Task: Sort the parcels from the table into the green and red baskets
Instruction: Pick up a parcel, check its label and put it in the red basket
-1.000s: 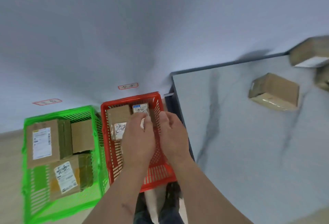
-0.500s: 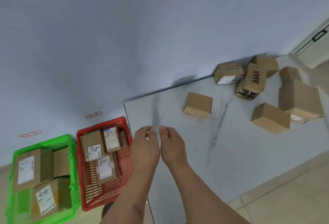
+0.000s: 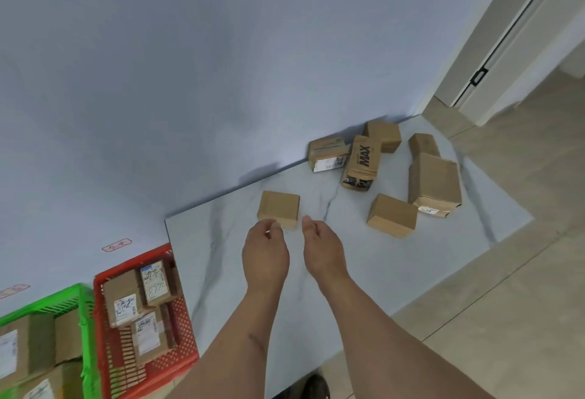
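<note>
The table (image 3: 348, 272) has a smooth pale top with grey marble-style veining and a soft sheen, not mirror glossy. The parcels are all matt brown cardboard: the small parcel (image 3: 278, 208) nearest the hands is plain, and the tall box (image 3: 362, 162) has black MAX print on it. A few carry white paper labels, like the taped parcel (image 3: 327, 154) by the wall. The red basket (image 3: 152, 370) and the green basket (image 3: 85, 335) are moulded plastic lattice, slightly shiny. The wall (image 3: 190, 66) is flat matt paint, the floor (image 3: 506, 303) smooth beige tile with thin grout lines.
</note>
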